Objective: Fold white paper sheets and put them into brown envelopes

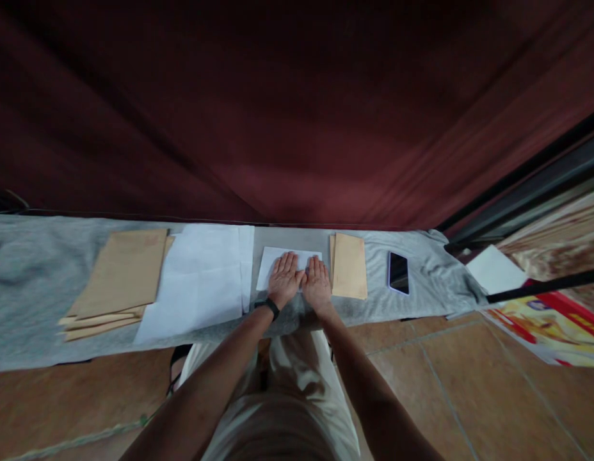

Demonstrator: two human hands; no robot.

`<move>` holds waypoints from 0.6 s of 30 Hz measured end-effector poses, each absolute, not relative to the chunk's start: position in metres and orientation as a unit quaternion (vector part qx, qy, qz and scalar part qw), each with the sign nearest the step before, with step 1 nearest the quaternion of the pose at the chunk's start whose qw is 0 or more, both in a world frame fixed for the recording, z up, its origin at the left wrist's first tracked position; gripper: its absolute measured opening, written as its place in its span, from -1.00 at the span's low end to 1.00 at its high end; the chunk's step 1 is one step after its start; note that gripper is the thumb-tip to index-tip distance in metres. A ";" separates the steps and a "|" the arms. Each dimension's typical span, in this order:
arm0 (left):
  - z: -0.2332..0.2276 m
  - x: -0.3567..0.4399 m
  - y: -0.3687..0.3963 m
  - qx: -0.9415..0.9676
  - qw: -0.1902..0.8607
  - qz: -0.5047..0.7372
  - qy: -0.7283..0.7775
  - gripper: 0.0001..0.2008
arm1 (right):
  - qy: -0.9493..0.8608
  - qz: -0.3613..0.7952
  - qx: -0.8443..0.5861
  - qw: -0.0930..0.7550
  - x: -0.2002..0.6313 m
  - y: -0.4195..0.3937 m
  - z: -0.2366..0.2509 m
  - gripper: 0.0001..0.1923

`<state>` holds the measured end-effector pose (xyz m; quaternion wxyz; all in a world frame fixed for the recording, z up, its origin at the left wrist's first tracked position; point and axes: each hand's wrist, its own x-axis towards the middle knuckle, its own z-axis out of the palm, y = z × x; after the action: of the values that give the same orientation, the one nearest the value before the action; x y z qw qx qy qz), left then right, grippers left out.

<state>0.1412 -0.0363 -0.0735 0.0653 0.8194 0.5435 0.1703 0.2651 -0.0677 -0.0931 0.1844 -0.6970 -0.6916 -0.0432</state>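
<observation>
Hands flat, fingers spread: left hand (283, 279) and right hand (317, 280) press small white folded paper sheet (271, 259) onto grey-clothed bench (32, 282). Likely creasing; next, a firm, even sweep.

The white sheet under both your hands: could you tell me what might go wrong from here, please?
Both hands, left and right, press flat on the sheet, which lies on a loose grey cloth; pushing could ruck the cloth and crease the sheet. The envelopes lie right beside the right hand and might get nudged.
</observation>
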 end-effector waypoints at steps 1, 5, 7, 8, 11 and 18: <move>-0.076 0.139 -0.034 0.814 0.062 0.168 0.553 -0.40 | -0.690 -0.045 -0.698 0.186 0.265 -0.068 -0.094 -0.41; -0.082 0.120 -0.028 0.785 0.056 0.174 0.592 -0.40 | -0.686 -0.055 -0.699 0.195 0.265 -0.068 -0.096 -0.40; -0.084 0.110 -0.029 0.773 0.047 0.182 0.606 -0.39 | -0.687 -0.059 -0.697 0.197 0.266 -0.069 -0.097 -0.40; -0.085 0.105 -0.030 0.768 0.043 0.186 0.612 -0.39 | -0.686 -0.059 -0.697 0.198 0.266 -0.069 -0.096 -0.40; -0.086 0.097 -0.033 0.761 0.035 0.199 0.616 -0.39 | -0.679 -0.047 -0.705 0.199 0.263 -0.067 -0.093 -0.40; -0.081 0.095 -0.035 0.768 0.037 0.183 0.612 -0.41 | -0.733 0.030 -0.647 0.206 0.221 -0.041 -0.078 -0.45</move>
<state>0.0952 -0.0350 -0.0815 0.0367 0.7681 0.6125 0.1830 0.2207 -0.0411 -0.0781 0.2058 -0.6474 -0.7332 0.0302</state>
